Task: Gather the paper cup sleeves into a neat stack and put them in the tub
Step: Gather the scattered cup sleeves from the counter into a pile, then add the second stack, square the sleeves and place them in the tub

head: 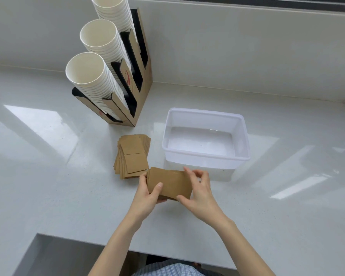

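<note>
A small stack of brown paper cup sleeves (171,183) is held just above the white counter, in front of the tub. My left hand (148,193) grips its left end, thumb on top. My right hand (199,193) pinches its right end between thumb and fingers. A looser, fanned pile of more brown sleeves (132,156) lies flat on the counter just beyond my left hand. The translucent white plastic tub (206,156) stands to the right of that pile; nothing is inside it.
A cardboard cup dispenser (141,82) with three tilted columns of white paper cups (92,76) stands at the back left against the wall. The counter's front edge (167,253) runs near my body, with a lower step at the left.
</note>
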